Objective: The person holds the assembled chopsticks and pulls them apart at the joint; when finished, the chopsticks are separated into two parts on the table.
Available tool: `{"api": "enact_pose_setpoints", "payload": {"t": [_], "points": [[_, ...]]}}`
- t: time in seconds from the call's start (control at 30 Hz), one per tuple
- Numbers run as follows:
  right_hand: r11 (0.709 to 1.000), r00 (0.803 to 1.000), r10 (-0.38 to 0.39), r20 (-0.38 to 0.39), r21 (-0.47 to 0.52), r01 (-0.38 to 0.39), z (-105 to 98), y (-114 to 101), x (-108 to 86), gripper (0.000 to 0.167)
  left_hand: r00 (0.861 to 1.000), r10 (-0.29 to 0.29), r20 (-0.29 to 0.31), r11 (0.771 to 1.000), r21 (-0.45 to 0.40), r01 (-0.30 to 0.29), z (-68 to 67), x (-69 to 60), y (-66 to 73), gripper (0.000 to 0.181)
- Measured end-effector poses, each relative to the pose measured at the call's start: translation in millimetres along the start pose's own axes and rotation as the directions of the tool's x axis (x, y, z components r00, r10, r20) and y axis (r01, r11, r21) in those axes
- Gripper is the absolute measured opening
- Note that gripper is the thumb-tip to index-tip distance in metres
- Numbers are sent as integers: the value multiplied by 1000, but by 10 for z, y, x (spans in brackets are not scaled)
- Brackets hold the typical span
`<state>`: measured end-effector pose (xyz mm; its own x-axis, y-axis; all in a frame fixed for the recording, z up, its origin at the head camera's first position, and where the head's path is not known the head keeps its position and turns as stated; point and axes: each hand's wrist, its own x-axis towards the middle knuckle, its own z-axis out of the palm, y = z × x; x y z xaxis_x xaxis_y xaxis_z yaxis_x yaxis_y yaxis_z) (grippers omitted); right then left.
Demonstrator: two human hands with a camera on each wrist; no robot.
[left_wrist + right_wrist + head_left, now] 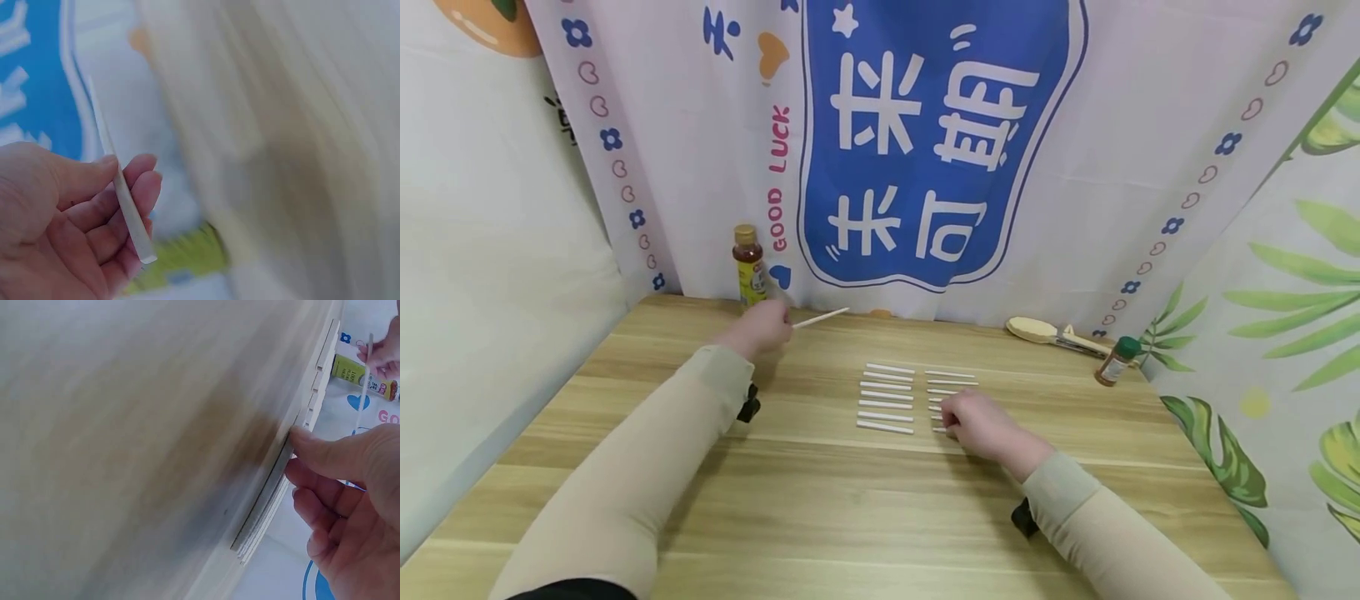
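Note:
My left hand (762,327) is raised at the back left, pinching a tapered white chopstick (822,318) between thumb and fingers. Its thick squared end (145,255) points down past the fingers in the left wrist view. On the table, slim white sticks lie in two columns: thicker pieces (886,396) on the left, thinner ones (951,382) on the right. My right hand (981,423) is at the near end of the right column. In the right wrist view its thumb and forefinger pinch a chopstick (265,490) low over the table; the hand partly covers several others.
A yellow-labelled bottle (749,271) with a gold cap stands behind my left hand. At the back right lie pale tongs (1052,333), beside a small green-capped jar (1117,362). A printed curtain (700,150) hangs along the wooden table's (850,508) back edge.

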<state>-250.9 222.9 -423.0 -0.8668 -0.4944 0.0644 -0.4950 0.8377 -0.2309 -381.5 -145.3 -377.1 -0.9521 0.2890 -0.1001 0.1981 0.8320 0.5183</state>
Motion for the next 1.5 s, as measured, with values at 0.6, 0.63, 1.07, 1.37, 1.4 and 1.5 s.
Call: {"api": "enact_pose_setpoints", "payload": {"t": [0.6, 0.63, 1.07, 1.37, 1.4, 1.5], "points": [[975, 910, -222, -349, -62, 214, -273, -319, 129, 17, 904, 362, 228, 932, -109, -346, 647, -505, 1249, 10], [975, 916, -222, -333, -60, 214, -254, -324, 122, 12, 897, 373, 236, 928, -114, -356, 673, -532, 1269, 11], [972, 939, -204, -277, 56, 227, -144, -390, 56, 9, 800, 561, 213, 825, -61, -562, 910, -638, 1386, 19], [952, 984, -139, -111, 259, 164, -137, -360, -8, 12, 789, 568, 232, 818, -61, -571, 1000, -650, 1407, 15], [948, 987, -131, -94, 278, 153, -145, -360, -16, 14, 783, 574, 241, 815, -74, -575, 1000, -648, 1405, 16], [933, 987, -147, -70, 321, 162, -170, -347, -31, 16, 758, 598, 262, 799, -118, -589, 995, -648, 1379, 17]]}}
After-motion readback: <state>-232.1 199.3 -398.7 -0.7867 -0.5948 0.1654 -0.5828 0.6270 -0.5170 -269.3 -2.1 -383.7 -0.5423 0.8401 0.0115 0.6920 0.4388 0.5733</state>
